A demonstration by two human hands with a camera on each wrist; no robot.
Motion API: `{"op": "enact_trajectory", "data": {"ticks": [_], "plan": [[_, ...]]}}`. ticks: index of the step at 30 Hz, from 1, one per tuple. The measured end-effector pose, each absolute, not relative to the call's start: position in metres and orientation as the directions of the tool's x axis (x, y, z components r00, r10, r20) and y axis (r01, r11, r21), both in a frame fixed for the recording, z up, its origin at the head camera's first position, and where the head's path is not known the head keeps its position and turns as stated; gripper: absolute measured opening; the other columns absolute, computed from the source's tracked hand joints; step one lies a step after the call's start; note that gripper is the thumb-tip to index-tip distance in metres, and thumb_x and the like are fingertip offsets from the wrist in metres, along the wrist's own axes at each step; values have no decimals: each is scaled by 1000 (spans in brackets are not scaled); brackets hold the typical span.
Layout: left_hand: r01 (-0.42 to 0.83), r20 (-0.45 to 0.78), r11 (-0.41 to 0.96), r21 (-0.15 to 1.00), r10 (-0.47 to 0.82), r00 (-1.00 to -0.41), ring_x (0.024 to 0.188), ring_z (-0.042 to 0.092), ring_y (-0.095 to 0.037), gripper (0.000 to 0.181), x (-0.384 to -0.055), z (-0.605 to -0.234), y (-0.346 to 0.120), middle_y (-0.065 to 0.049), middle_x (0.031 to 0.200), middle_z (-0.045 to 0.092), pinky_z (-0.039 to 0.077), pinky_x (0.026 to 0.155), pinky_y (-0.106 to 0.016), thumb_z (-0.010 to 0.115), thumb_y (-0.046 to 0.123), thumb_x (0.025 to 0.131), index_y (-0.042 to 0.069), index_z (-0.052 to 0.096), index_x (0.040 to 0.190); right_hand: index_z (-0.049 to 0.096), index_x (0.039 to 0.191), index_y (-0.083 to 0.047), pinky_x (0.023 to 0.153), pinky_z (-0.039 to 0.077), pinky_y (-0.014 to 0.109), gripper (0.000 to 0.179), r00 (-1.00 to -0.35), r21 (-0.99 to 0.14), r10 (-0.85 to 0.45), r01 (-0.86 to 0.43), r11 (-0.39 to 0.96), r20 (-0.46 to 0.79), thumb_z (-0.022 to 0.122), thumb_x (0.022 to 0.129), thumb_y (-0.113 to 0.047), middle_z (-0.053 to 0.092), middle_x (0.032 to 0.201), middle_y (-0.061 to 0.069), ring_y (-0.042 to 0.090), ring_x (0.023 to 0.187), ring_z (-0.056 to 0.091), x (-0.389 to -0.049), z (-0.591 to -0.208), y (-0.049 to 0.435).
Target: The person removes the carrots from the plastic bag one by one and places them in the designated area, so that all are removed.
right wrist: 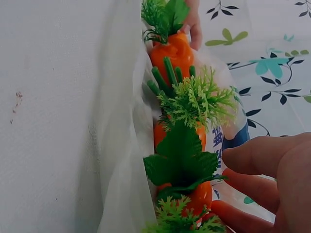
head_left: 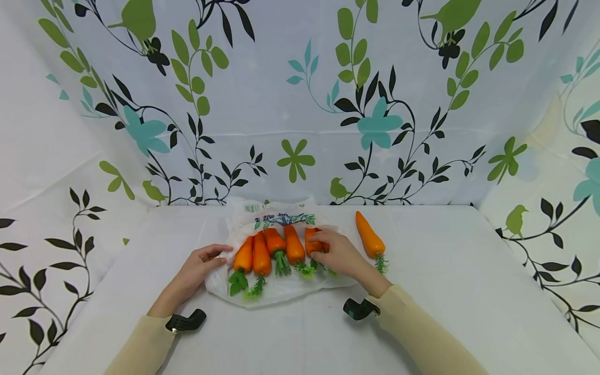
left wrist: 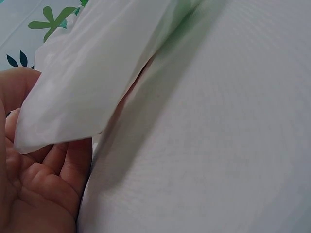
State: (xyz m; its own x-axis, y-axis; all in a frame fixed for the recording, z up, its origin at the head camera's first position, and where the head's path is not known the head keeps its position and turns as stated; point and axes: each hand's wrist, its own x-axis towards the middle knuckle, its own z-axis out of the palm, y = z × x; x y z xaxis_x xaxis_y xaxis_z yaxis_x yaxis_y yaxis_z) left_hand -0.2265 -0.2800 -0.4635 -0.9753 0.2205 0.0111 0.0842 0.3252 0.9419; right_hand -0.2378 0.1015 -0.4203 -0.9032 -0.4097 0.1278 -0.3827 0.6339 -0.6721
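A white plastic bag (head_left: 281,292) with a printed tree lies on the table, and several orange toy carrots (head_left: 261,255) with green tops sit side by side on it, tips pointing away from me. My left hand (head_left: 199,268) pinches the bag's left edge; in the left wrist view a white flap of the bag (left wrist: 87,87) passes between thumb and fingers. At the row's right end, my right hand (head_left: 342,254) holds a carrot (head_left: 310,240) with thumb and fingers. In the right wrist view, leafy tops (right wrist: 182,155) partly hide the carrots.
One more carrot (head_left: 369,237) lies on the white table (head_left: 436,291), right of the bag and behind my right wrist. A patterned cloth (head_left: 281,104) hangs along the back and sides. Both wrists wear black cameras (head_left: 187,320).
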Motion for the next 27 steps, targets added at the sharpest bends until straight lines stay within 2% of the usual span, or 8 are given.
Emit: {"op": "enact_trajectory", "data": {"ticks": [9, 13, 16, 18, 22, 24, 27], "plan": [[80, 7, 330, 941, 217, -976, 138, 36, -33, 34, -226, -464, -280, -20, 146, 48, 34, 96, -11, 60, 14, 99, -1, 62, 129, 71, 113, -8, 110, 35, 50, 25, -899, -669, -416, -395, 629, 140, 72, 90, -16, 48, 145, 21, 38, 136, 41, -238, -422, 99], [81, 6, 340, 937, 215, -977, 138, 37, -32, 34, -226, -463, -280, -19, 146, 49, 33, 110, -31, 60, 15, 99, 0, 62, 129, 72, 107, -9, 107, 39, 49, 21, -891, -661, -430, -412, 627, 148, 70, 88, -15, 49, 143, 23, 38, 135, 42, -238, -423, 97], [78, 3, 339, 938, 214, -977, 138, 36, -32, 34, -226, -463, -280, -19, 146, 48, 26, 113, -47, 60, 15, 99, 0, 62, 129, 72, 106, -9, 102, 44, 46, 20, -879, -636, -448, -441, 634, 163, 70, 86, -14, 53, 137, 21, 35, 128, 48, -239, -424, 96], [77, 2, 338, 938, 216, -976, 138, 36, -32, 34, -226, -463, -281, -19, 147, 48, 28, 113, -45, 60, 15, 99, 0, 62, 129, 73, 107, -9, 100, 45, 45, 22, -871, -614, -461, -459, 643, 169, 71, 85, -13, 56, 132, 18, 33, 124, 50, -239, -424, 95], [78, 2, 345, 935, 217, -976, 138, 37, -31, 34, -226, -463, -281, -18, 147, 48, 32, 110, -33, 59, 16, 99, 1, 62, 130, 74, 111, -11, 102, 42, 45, 27, -862, -588, -479, -475, 654, 165, 73, 84, -14, 58, 122, 13, 31, 122, 49, -238, -422, 94], [79, 2, 346, 935, 217, -976, 138, 37, -31, 34, -226, -463, -281, -17, 147, 48, 32, 110, -35, 59, 15, 100, 2, 62, 130, 74, 113, -11, 104, 40, 47, 30, -860, -577, -486, -480, 661, 159, 73, 84, -15, 57, 121, 12, 31, 123, 48, -238, -422, 94], [82, 7, 342, 936, 216, -976, 138, 37, -31, 33, -226, -463, -281, -18, 146, 49, 27, 113, -46, 59, 15, 99, 1, 62, 130, 74, 116, -13, 106, 37, 49, 32, -861, -567, -487, -477, 672, 147, 74, 84, -17, 57, 124, 13, 32, 125, 47, -237, -423, 93]]}}
